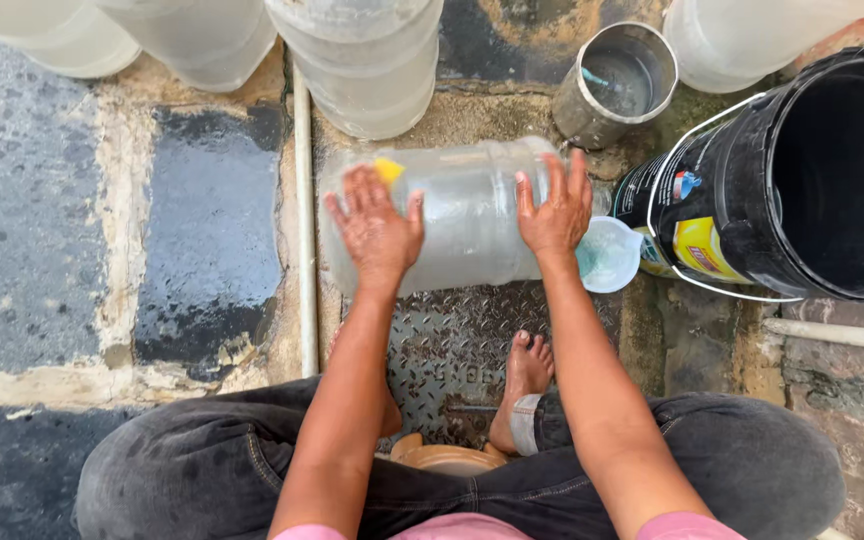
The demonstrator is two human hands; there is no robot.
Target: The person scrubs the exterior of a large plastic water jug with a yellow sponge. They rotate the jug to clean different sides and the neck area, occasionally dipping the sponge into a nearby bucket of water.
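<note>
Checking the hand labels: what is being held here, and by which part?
Both hands, left hand and right hand, press flat on the side wall of the large clear plastic water jug lying sideways; no closed grip.

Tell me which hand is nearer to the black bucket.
Right. The right hand rests on the neck end of the lying clear jug, close beside the black bucket; the left hand lies on the jug's far end.

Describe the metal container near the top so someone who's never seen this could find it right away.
Start at the big black bucket on the right. Just left of its rim, beyond the clear jug lying under both hands, stands a small steel cylinder. It is the only metal vessel; the containers around it are translucent plastic.
</note>
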